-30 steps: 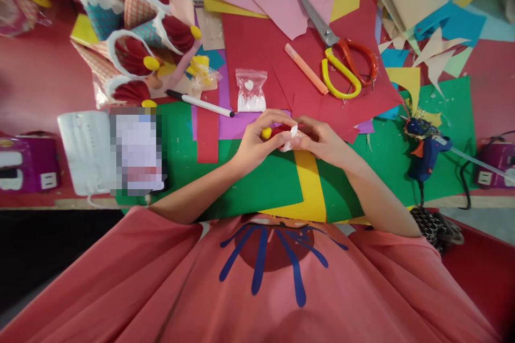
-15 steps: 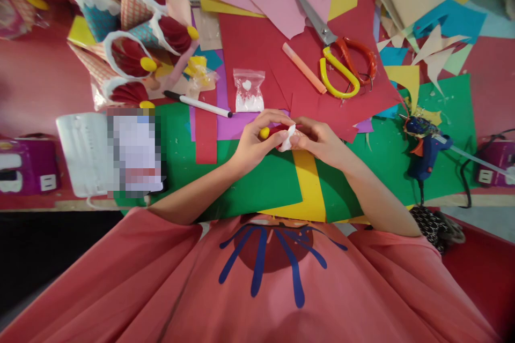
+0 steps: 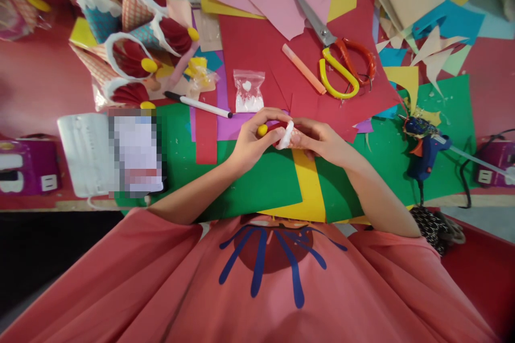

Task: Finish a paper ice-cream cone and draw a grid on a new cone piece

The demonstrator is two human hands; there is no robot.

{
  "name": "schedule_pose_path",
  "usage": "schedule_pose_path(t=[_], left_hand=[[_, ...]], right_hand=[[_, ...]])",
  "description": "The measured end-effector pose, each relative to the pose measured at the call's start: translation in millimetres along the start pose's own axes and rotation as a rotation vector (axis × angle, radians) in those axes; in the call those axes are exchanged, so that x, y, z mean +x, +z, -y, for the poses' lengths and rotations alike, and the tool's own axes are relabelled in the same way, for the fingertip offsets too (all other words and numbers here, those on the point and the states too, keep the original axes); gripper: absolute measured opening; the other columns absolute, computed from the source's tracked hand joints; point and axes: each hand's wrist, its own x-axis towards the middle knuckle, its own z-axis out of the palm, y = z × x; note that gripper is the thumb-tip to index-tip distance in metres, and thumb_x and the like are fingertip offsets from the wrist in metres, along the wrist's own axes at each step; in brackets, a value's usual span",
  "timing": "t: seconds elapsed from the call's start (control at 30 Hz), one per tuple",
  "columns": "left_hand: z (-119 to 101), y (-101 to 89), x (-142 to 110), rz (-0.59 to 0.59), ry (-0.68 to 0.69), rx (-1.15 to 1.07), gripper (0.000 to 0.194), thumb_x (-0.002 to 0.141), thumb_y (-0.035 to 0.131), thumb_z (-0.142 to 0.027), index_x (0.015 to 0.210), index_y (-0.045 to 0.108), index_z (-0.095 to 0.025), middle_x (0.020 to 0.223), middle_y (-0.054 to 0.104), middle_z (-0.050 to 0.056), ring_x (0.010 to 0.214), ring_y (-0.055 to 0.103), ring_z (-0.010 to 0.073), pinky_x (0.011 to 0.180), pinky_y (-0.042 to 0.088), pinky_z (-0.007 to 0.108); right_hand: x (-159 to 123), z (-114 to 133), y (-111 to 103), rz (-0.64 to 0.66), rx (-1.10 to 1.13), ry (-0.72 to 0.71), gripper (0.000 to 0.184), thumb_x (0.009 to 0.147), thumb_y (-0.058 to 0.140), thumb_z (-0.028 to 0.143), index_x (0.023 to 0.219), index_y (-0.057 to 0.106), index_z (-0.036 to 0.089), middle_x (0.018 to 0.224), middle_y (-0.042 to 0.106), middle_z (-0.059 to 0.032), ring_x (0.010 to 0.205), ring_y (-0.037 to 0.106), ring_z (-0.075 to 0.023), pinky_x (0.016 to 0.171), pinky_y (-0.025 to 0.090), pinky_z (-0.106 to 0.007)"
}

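Note:
Between my hands, above the green sheet, is a small paper ice-cream cone (image 3: 286,135) lying sideways. It has a red top, a white wavy rim and a checked cone body, with a yellow ball (image 3: 262,130) at its left end. My left hand (image 3: 257,136) is closed round the red top, thumb at the white rim. The checked body is gripped by my right hand (image 3: 322,142), its thumb lying along the near side. Fingers hide much of the cone. Just beyond stands a small zip bag (image 3: 249,91) with white pieces, beside a white marker (image 3: 205,105).
Several similar cones (image 3: 131,56) lie at the back left. Scissors (image 3: 328,37) and an orange stick (image 3: 303,68) rest on red paper (image 3: 257,43). A blue glue gun (image 3: 426,150) sits at right, near paper scraps (image 3: 438,53). A phone (image 3: 139,153) lies at left.
My right thumb has moved back from the white rim onto the checked body, so more of the rim and cone shows. Both hands still hold the cone.

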Motion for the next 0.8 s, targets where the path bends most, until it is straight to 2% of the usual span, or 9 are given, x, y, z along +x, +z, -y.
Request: schedule_pose_path(t=[0.1, 0.2, 0.33, 0.4, 0.5, 0.63, 0.8], left_hand=[[0.7, -1.7, 0.7, -0.017, -0.017, -0.010, 0.025, 0.083, 0.071, -0.046, 0.098, 0.071, -0.026, 0.102, 0.069, 0.002, 0.104, 0.064, 0.0182, 0.094, 0.050, 0.031], [1.4, -2.4, 1.7, -0.048, -0.009, -0.007, 0.028, 0.084, 0.071, -0.047, 0.102, 0.069, -0.026, 0.103, 0.069, 0.002, 0.101, 0.065, 0.0163, 0.090, 0.052, 0.028], [1.4, -1.9, 3.0, -0.052, 0.024, 0.017, 0.032, 0.084, 0.071, -0.046, 0.109, 0.066, -0.028, 0.106, 0.069, 0.000, 0.102, 0.066, 0.0149, 0.090, 0.053, 0.027], [1.1, -1.7, 3.0, -0.042, 0.015, 0.041, 0.030, 0.086, 0.070, -0.045, 0.110, 0.066, -0.028, 0.107, 0.069, 0.001, 0.103, 0.066, 0.0145, 0.089, 0.053, 0.026], [0.2, -1.4, 2.2, -0.025, 0.009, 0.080, 0.029, 0.087, 0.068, -0.047, 0.107, 0.067, -0.026, 0.109, 0.069, 0.002, 0.102, 0.067, 0.0158, 0.089, 0.054, 0.028], [-1.8, -0.5, 0.9, 0.021, 0.043, 0.098, 0.024, 0.087, 0.067, -0.045, 0.101, 0.070, -0.025, 0.109, 0.071, 0.004, 0.110, 0.065, 0.0184, 0.099, 0.050, 0.035], [-4.4, 1.1, -0.2, 0.065, 0.016, 0.096, 0.022, 0.089, 0.066, -0.044, 0.099, 0.070, -0.025, 0.109, 0.071, 0.004, 0.114, 0.063, 0.0189, 0.104, 0.048, 0.039]], right_hand=[[-0.4, 1.3, -1.6, 0.020, 0.038, 0.029, 0.056, 0.086, 0.064, 0.054, 0.126, 0.055, 0.016, 0.083, 0.064, -0.0001, 0.048, 0.046, -0.0051, 0.040, 0.036, -0.020], [-1.2, 1.3, -0.4, -0.065, 0.005, 0.004, 0.057, 0.083, 0.069, 0.051, 0.127, 0.054, 0.018, 0.099, 0.066, -0.0044, 0.060, 0.055, -0.0084, 0.043, 0.041, -0.019], [-2.2, -0.6, 2.0, -0.158, -0.103, -0.064, 0.051, 0.081, 0.071, 0.047, 0.122, 0.059, 0.019, 0.119, 0.066, -0.0085, 0.095, 0.064, -0.0189, 0.064, 0.053, -0.025], [-2.3, -1.9, 2.3, -0.154, -0.115, -0.085, 0.050, 0.080, 0.072, 0.047, 0.120, 0.059, 0.019, 0.120, 0.066, -0.0084, 0.100, 0.064, -0.0207, 0.072, 0.055, -0.029], [-2.0, -2.4, 2.5, -0.123, -0.078, -0.048, 0.052, 0.079, 0.072, 0.050, 0.117, 0.055, 0.020, 0.112, 0.068, -0.0073, 0.082, 0.065, -0.0166, 0.063, 0.054, -0.027], [-1.4, 1.3, 3.1, -0.069, -0.013, 0.086, 0.052, 0.078, 0.069, 0.060, 0.107, 0.052, 0.020, 0.082, 0.067, -0.0007, 0.051, 0.057, -0.0094, 0.044, 0.045, -0.022], [-2.0, 6.0, 2.1, -0.059, -0.044, 0.105, 0.056, 0.079, 0.061, 0.070, 0.097, 0.056, 0.017, 0.067, 0.057, 0.0033, 0.045, 0.052, -0.0068, 0.036, 0.036, -0.019]])
